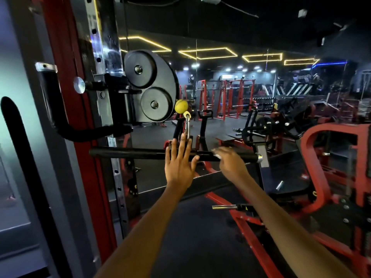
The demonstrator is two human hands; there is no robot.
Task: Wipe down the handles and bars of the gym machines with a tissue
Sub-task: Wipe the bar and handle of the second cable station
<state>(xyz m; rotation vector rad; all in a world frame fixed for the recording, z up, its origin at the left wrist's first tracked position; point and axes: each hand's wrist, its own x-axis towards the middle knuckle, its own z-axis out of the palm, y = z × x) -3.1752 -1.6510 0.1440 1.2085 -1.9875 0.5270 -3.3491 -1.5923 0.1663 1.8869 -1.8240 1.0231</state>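
So we're at the cable station, and the straight black bar (140, 153) hangs level off the carabiner (187, 126) just below the yellow ball (181, 106), out in front of us at arm's reach. Our left hand (180, 159) sits flat against the middle of the bar, fingers straight and spread, not curled round anything, just steadying it. Our right hand (230, 162) is further right on the bar, fingers curled over a little wad of white tissue (217, 156) that peeks out at the near edge; it's a bit blurry, so we can't say how tightly it's bunched. Handling-wise, we'd guess the bar is stiff and fairly hefty but free to swing and twist on that clip, so bracing near the centre makes sense while the other hand wipes. The tissue is the weak link: soft, light, likely to shred on the grippy sleeve, so keep it folded and wrapped around the bar. The chrome end cap (260, 157) on the right probably wipes easily.
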